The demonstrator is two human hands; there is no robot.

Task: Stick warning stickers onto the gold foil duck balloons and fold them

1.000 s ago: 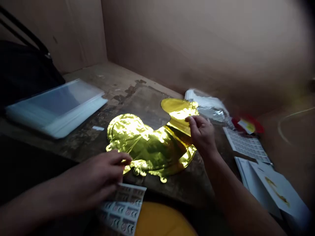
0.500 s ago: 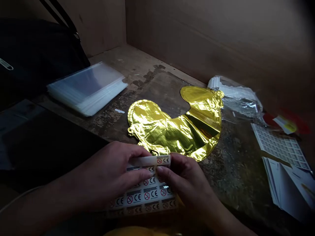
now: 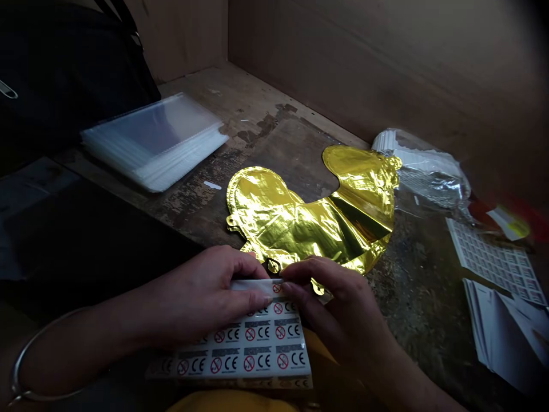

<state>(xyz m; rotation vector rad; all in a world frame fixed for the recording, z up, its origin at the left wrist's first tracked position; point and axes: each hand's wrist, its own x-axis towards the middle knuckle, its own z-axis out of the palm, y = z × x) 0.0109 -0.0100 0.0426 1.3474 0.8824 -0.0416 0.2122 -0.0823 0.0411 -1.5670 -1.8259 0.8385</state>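
A white sticker sheet (image 3: 259, 346) printed with rows of CE labels hangs in front of me at the table's near edge. My left hand (image 3: 210, 297) grips its upper part, thumb lying over the front. At the top right corner my right hand (image 3: 338, 303) pinches the sheet by a label, thumb and index finger closed; whether that label is lifting off cannot be made out. Just beyond both hands lies a shiny gold foil balloon (image 3: 295, 220), flat and curved, with small tabs along its edge.
A stack of clear plastic sleeves (image 3: 158, 140) lies at the back left beside a black bag (image 3: 68, 80). Along the right are a clear bag of white items (image 3: 429, 166), another label sheet (image 3: 493, 257) and folded white papers (image 3: 506, 332). Wooden walls (image 3: 364, 68) close off the back.
My right fingers have shifted up onto the sheet's top right corner. The sheet hangs flatter with more labels showing. The view has shifted slightly, and a bangle now shows on my left wrist.
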